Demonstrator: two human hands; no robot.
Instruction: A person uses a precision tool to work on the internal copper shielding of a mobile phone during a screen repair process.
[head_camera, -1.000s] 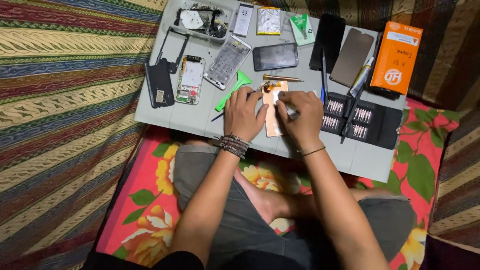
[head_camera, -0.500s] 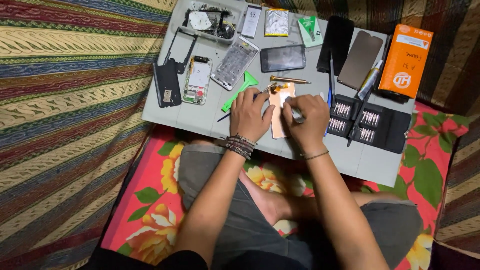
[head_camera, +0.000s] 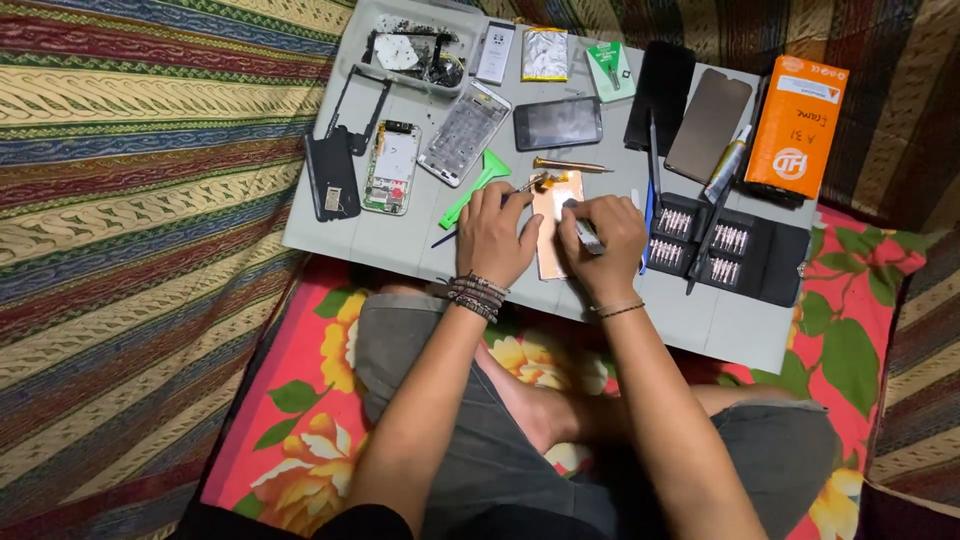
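A copper-coloured phone panel (head_camera: 554, 230) lies flat on a grey work board (head_camera: 400, 245) across my lap. My left hand (head_camera: 495, 235) presses on the panel's left edge, beaded bracelets on the wrist. My right hand (head_camera: 603, 235) sits on the panel's right side and grips a thin metal tool (head_camera: 583, 232) that points up-left onto the panel. A green plastic pry tool (head_camera: 476, 185) lies just left of my left hand, and a brass-handled screwdriver (head_camera: 568, 165) rests just above the panel.
An open screwdriver bit case (head_camera: 730, 250) lies right of my hands. Behind are a bare phone frame (head_camera: 463, 132), a circuit-board phone half (head_camera: 390, 168), a dark phone (head_camera: 557, 123), a parts tray (head_camera: 412, 52) and an orange box (head_camera: 797, 125). Striped cloth lies left.
Both hands stay on the copper panel with only small shifts of the fingers and tool. The camera has tilted slightly, sliding the board in view.
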